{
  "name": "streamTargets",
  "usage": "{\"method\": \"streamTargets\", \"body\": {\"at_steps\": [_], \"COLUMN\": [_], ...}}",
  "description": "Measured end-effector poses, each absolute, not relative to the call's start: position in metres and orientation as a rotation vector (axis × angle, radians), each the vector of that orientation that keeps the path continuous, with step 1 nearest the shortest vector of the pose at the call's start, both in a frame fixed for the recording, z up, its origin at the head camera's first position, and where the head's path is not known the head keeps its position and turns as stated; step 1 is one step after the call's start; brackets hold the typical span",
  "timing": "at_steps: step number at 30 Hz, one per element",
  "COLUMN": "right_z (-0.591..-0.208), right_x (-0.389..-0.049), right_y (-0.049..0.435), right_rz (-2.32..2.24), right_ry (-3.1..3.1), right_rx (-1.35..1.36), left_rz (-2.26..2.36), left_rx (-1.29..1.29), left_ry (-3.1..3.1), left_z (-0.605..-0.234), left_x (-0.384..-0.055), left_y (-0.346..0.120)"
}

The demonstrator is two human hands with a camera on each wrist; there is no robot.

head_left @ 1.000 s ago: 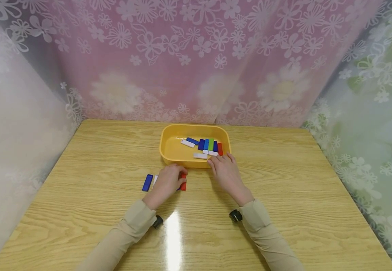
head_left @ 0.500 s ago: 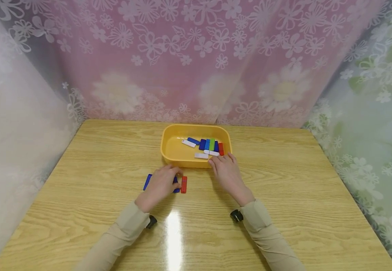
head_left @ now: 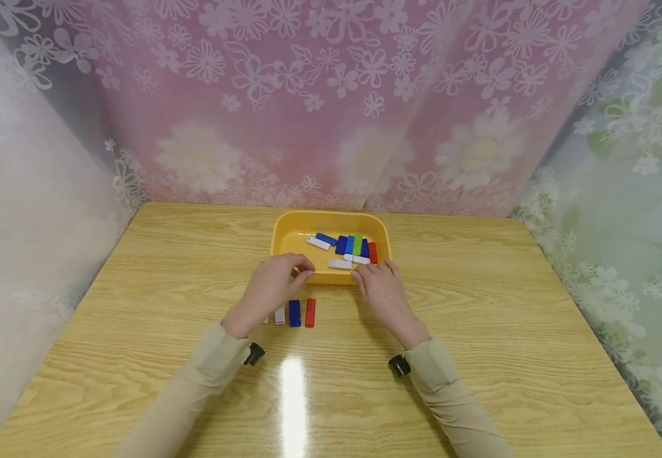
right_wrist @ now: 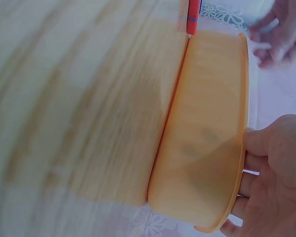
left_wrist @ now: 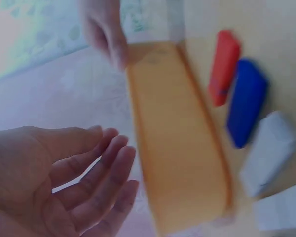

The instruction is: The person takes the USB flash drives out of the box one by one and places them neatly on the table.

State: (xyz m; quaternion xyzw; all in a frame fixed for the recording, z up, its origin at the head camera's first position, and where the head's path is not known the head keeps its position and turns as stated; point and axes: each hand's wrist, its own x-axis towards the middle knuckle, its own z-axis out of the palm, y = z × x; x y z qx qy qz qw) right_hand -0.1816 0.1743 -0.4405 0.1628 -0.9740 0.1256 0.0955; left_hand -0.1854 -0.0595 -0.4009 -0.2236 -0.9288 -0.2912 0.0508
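My left hand (head_left: 269, 286) hovers at the near left edge of a yellow plastic bin (head_left: 331, 278). Its fingers bend loosely and, in the left wrist view, nothing lies between thumb and fingertips. At the bin's near right rim my right hand (head_left: 386, 297) holds on, thumb outside and fingers over the edge, as the right wrist view shows. Below the left hand a row of small flat sticks resembling USB drives lies on the table: a red stick (head_left: 310, 313), a dark blue stick (head_left: 294, 313) and white ones (left_wrist: 270, 153), partly hidden by the hand.
Inside the bin lie several more sticks, among them a green stick (head_left: 357, 245), a white stick (head_left: 339, 264) and a red one (head_left: 372, 252). The wooden table (head_left: 479, 356) ends at a pink floral curtain (head_left: 331, 127) behind the bin.
My left hand has left the red stick, passed left over the row, then risen to the bin's near edge. The right hand stays on the rim.
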Motion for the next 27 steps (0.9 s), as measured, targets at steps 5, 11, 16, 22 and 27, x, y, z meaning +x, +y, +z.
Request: {"method": "streamTargets", "body": {"at_steps": [5,11,16,22,27], "right_z": [-0.440,-0.439,-0.440,-0.439,-0.438], "right_x": [-0.183,-0.181,-0.180,-0.181,-0.181], "right_y": [0.176,0.175,0.173,0.173,0.175], "right_rz": [0.374,0.360,0.361,0.364,0.378], "right_ry": [-2.906,-2.898,-2.871,-2.896,-2.910], "right_rx": [0.467,0.481,0.496,0.486,0.458], "left_rz": [-0.844,-0.722,-0.667,-0.643,-0.607], "left_rx": [-0.683,-0.778,-0.807,-0.787,-0.792], "left_ry": [-2.783,-2.891,-3.039,-3.108,-3.128], "left_z": [-0.388,-0.387,-0.403,-0.413,-0.416], "left_x": [-0.215,-0.253,-0.277,-0.287,-0.289], "left_y": [-0.049,-0.033,-0.021,-0.019,-0.020]}}
